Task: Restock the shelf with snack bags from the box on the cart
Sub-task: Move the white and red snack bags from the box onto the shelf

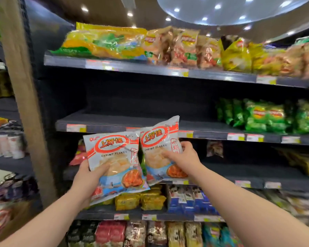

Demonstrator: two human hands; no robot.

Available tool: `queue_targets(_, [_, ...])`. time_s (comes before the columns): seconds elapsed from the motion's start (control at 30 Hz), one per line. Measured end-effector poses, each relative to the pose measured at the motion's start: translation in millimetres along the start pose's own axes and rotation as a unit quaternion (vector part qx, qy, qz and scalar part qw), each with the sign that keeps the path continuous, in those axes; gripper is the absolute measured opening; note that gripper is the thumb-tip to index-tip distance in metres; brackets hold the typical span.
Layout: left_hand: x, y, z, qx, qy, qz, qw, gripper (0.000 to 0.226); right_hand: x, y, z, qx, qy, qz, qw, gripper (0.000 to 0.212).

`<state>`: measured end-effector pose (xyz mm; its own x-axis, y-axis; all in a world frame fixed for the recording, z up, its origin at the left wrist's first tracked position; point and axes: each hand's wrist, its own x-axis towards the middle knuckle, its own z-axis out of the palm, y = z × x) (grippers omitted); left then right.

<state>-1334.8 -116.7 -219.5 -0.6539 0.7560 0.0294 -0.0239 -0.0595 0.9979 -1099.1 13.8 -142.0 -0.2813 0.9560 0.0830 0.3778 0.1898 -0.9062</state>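
Holding one shrimp flakes bag each, left hand (pixel 86 177) pinching the left bag (pixel 114 164), right hand (pixel 185 155) the right bag (pixel 159 148); set both upright on the bare middle shelf (pixel 103 122), labels out.

Two shrimp flake bags (pixel 114 163) (pixel 161 150): thin plastic film, glossy, crinkled, clear window over pale flakes. Shelf boards (pixel 114 120): dark, matt, smooth, look like painted metal. Shelf edge strips (pixel 212 75): grey plastic, slight sheen; paper price labels (pixel 76 128) behind. Green chip bags (pixel 264 116): shiny foil-like film. Upright post (pixel 25 97): tan wood-grain finish, matt. Cans (pixel 5 182) at lower left: metal tops, shiny.
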Motion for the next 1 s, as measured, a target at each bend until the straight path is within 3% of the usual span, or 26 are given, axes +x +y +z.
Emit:
queue_targets(0.27, [-37.2,3.1,138.6,0.011,-0.096,-0.013,0.995,0.062,-30.5,57.9,-140.0,0.008,0.088,0.025,0.996,0.056])
queue_targets(0.4, [-37.1,8.4,183.0,0.013,-0.118,-0.013,0.993,0.016,-32.1,76.5,-177.3,0.014,0.121,0.025,0.992,0.055])
queue_targets(0.63, [-1.4,13.9,244.5,0.022,-0.146,0.005,0.989,0.023,-2.5,99.5,-211.8,0.010,0.158,0.042,0.986,0.053])
queue_targets(0.9, [99.8,37.6,292.2,0.027,-0.134,0.040,0.990,0.043,104.3,89.1,-224.7,0.009,0.185,0.026,0.982,0.052])
queue_targets(1.0, [141.7,47.7,304.9,0.031,-0.136,0.059,0.989,0.027,152.1,83.2,-221.6,0.024,0.190,0.023,0.981,0.063])
